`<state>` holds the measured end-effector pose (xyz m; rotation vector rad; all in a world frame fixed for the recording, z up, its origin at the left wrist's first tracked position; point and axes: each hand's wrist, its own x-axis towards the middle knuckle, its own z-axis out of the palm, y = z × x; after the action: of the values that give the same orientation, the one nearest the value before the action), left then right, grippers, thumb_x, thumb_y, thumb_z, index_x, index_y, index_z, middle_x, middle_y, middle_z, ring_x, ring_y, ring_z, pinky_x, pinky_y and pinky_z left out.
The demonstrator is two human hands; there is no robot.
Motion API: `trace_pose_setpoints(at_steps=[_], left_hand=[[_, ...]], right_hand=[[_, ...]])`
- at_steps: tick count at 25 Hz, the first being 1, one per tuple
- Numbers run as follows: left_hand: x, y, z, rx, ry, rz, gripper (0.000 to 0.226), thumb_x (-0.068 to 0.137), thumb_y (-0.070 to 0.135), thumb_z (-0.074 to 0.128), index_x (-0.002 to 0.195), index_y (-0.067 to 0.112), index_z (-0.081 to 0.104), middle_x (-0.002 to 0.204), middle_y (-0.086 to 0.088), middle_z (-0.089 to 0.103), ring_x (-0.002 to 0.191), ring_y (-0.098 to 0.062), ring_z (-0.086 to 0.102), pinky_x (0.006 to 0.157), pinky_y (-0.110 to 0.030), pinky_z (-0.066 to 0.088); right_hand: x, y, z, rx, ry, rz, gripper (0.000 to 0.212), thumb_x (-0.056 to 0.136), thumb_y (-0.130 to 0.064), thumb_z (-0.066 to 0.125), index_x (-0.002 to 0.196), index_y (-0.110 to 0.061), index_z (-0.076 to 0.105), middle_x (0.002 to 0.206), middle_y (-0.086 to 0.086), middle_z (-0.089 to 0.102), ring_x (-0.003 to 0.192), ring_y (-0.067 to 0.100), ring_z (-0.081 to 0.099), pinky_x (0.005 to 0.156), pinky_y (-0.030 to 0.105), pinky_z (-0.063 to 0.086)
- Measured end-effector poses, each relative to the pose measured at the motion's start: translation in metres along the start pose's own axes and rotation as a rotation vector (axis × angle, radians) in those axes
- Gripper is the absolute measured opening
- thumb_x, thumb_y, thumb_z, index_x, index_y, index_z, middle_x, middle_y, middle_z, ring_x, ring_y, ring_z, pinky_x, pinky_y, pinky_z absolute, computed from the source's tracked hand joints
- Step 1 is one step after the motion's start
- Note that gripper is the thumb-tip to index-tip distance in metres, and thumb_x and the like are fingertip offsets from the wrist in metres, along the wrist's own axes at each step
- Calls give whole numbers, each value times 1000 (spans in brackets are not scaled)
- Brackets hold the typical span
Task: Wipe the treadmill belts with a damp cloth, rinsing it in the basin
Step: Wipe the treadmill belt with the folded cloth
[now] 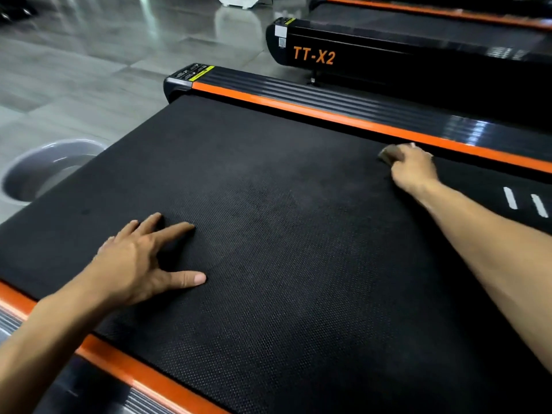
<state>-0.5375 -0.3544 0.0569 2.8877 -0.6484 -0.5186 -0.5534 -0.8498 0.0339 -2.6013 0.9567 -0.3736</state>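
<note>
Head view: you're wiping the belt [268, 222]; right hand [413, 168] is clutching the cloth [388, 153] beside the orange rail [328, 113], left hand [140, 261] is bracing, fingers spread. Next, sweep away from the rail.

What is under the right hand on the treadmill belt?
A brownish cloth lies under the right hand, pressed to the belt near the orange rail. Only its front edge shows; the hand covers the rest.

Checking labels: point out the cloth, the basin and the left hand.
cloth [389, 153], head view, brownish edge showing beyond the right hand's fingers.
basin [44, 156], head view, grey inner wall, on the floor past the belt's end.
left hand [140, 258], head view, back of the hand.
</note>
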Motion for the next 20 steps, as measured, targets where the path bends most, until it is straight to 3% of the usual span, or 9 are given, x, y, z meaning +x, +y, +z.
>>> trace_pose_setpoints(at_steps=[2,5,8,10,13,14,16,19,20], left_hand=[[3,4,-5,-6,-41,-6,119,31,106,33,140,63,21,162,0,14,148,-29,15,116,-51,27],[2,11,-16,12,-69,-15,107,45,98,49,142,59,24,162,1,13,148,-29,16,115,-42,24],[-1,4,-20,-9,-16,14,72,76,64,66,139,55,34,160,10,18,146,-19,24,113,-38,27],[-6,-10,-18,-89,15,53,65,81,48,71,138,50,40,158,16,22,146,-14,23,116,-37,25],[-12,-28,-14,-234,6,124,64,82,29,76,131,51,41,154,20,25,146,-7,16,117,-29,17],[-13,-32,-14,-279,-7,136,63,82,25,76,126,54,40,152,22,25,144,-4,15,116,-26,15],[-12,-36,-14,-319,-40,148,65,84,18,74,119,58,38,149,25,24,143,-1,12,117,-26,11],[-8,-39,-15,-423,-79,136,64,87,1,66,118,53,46,152,20,27,145,-3,11,120,-29,10],[-6,-38,-16,-457,-90,124,62,88,-2,63,122,47,50,153,17,28,145,-3,11,119,-28,9]], right_hand=[[-14,-22,12,-18,1,-3,46,82,-6,45,118,-24,69,130,13,58,123,37,51,104,36,43],[-71,-94,41,89,-95,-394,56,64,-12,36,104,-32,70,119,4,63,115,30,55,99,37,47],[-182,-160,70,271,-284,-864,53,60,-8,38,102,-19,69,113,5,66,116,30,55,102,41,43],[-261,-184,68,304,-447,-1119,53,65,-3,47,114,-6,66,122,12,62,124,33,50,108,44,39],[-256,-179,53,298,-490,-1256,61,66,4,49,125,-3,62,136,12,57,135,29,43,118,39,27],[-231,-173,53,320,-455,-1237,61,62,6,45,118,-5,66,130,10,61,131,27,47,118,40,28],[-159,-150,53,354,-335,-1011,57,58,7,39,103,-13,69,116,2,65,121,23,54,114,39,34],[-78,-107,44,181,-197,-501,55,73,4,43,116,-22,66,131,3,60,130,26,48,114,34,32],[-73,-102,44,138,-178,-418,54,77,2,45,122,-23,64,137,4,57,133,26,44,115,34,31]])
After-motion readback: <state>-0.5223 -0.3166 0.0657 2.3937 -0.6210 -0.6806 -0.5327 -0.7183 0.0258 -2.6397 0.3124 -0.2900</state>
